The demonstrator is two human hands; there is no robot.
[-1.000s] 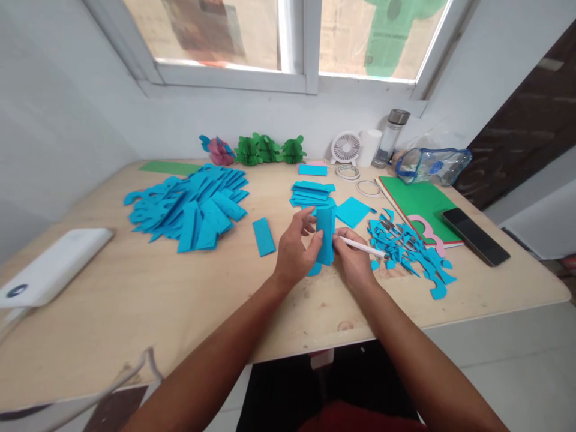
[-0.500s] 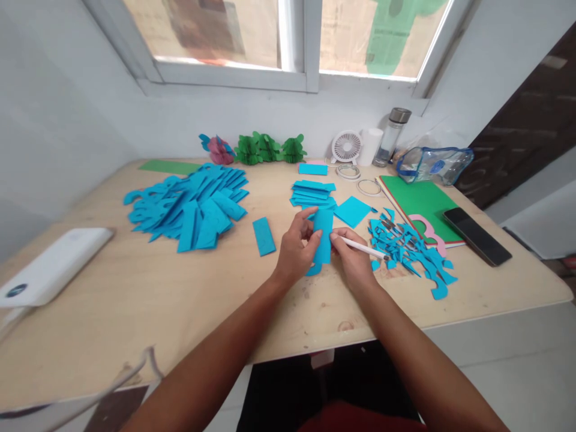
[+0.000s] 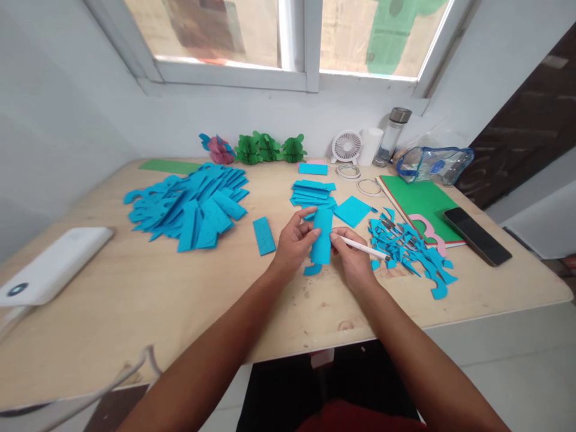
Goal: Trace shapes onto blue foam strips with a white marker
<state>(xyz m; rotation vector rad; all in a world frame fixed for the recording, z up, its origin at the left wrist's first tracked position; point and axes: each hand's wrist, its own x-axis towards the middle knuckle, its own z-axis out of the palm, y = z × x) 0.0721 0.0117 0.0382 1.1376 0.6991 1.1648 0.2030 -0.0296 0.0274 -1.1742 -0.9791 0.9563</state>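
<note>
A folded blue paper piece (image 3: 322,240) stands nearly upright in front of me, pinched at its left edge by my left hand (image 3: 294,239). My right hand (image 3: 352,258) has a white pen (image 3: 363,247) tucked in it, the dark end pointing right, while its fingertips meet the paper's right edge. Below the paper, a curved blue cut-out (image 3: 312,270) shows in part. Just beyond my hands lies a stack of folded blue paper (image 3: 312,195), with a flat blue piece (image 3: 353,212) at its right. One blue strip (image 3: 264,236) lies left of my left hand.
A large blue paper pile (image 3: 193,207) spreads at left; blue scraps (image 3: 405,243) lie at right beside a phone (image 3: 477,236) and green sheets (image 3: 420,204). Along the back stand green paper figures (image 3: 265,149), a fan (image 3: 346,147) and a bottle (image 3: 393,137). A power bank (image 3: 56,264) is at left.
My left thumb and fingers have shifted slightly on the paper. The curved cut-out under it shows a little further left. Everything else stays in place.
</note>
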